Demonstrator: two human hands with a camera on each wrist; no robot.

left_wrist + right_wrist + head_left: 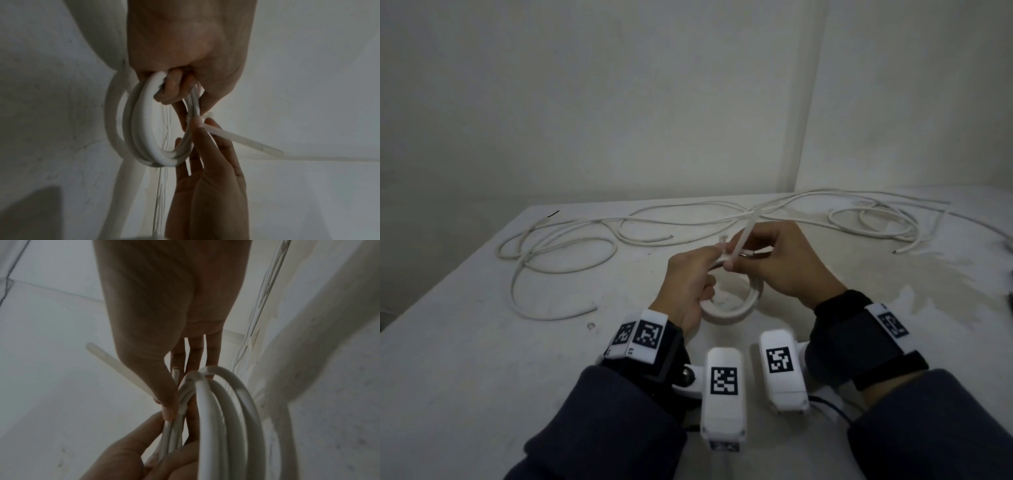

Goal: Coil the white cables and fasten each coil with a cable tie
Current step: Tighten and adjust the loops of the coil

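Observation:
Over the middle of the white table, my left hand grips a small coil of white cable by its top. The coil hangs as several loops below the curled fingers. A translucent cable tie is wrapped round the gathered strands beside that grip. My right hand pinches the tie at the coil, thumb against the wrap. The tie's free tail sticks up and away. In the right wrist view the coil fills the foreground and the tail points left.
Loose white cables sprawl across the back of the table, with a tangle at the left and loops at the right. Walls meet in a corner behind. A dark object sits at the right edge.

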